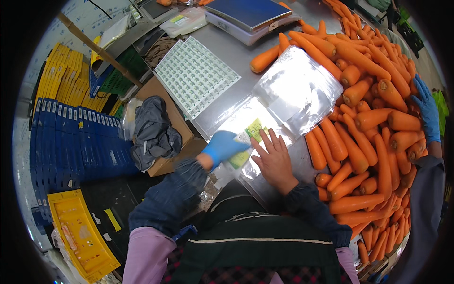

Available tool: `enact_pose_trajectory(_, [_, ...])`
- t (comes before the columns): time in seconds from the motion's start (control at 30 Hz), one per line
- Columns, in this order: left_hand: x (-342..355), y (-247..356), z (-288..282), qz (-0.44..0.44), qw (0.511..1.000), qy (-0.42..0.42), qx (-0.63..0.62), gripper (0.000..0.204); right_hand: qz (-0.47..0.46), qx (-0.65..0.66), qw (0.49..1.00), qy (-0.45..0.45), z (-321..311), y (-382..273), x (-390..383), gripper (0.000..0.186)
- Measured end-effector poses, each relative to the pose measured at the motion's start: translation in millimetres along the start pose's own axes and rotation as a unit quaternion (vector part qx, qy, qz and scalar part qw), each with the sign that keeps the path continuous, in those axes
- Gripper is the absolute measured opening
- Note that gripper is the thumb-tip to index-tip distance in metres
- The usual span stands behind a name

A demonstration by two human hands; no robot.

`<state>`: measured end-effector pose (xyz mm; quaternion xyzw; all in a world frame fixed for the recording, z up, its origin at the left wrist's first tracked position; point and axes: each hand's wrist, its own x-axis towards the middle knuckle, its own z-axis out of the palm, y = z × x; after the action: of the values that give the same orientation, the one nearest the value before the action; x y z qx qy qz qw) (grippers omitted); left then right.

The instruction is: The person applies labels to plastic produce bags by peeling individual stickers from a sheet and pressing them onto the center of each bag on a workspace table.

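My right hand is bare and lies flat, fingers spread, on a clear plastic bag with a green-and-white label. Beside it my left hand, in a blue glove, rests over the left part of the bag and label. Its fingers are smeared by motion, so what they hold, if anything, does not show. Just beyond both hands lies a stack of shiny clear bags. Sheets of small green-and-white labels are spread on the metal table to the far left of the bags.
A large heap of carrots covers the table's right side, where another person's blue-gloved hand touches it. A scale stands at the back. On the left are a cardboard box with grey cloth, stacked blue crates and a yellow crate.
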<state>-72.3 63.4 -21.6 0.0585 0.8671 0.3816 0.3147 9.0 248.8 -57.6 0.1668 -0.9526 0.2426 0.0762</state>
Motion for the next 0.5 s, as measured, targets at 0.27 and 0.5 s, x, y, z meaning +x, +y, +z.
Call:
enact_pose_trajectory(0.27, [-89.5, -14.7, -24.2, -0.014, 0.969, -0.040, -0.244, 0.028, 0.020, 0.136, 0.990, 0.013, -15.5, 8.3, -3.8, 0.030])
enact_pose_trajectory(0.5, [-89.9, -23.2, -18.7, -0.001, 0.955, 0.034, -0.296, 0.026, 0.090, 0.134, 0.978, 0.129, -3.0, 13.5, 1.3, 0.004])
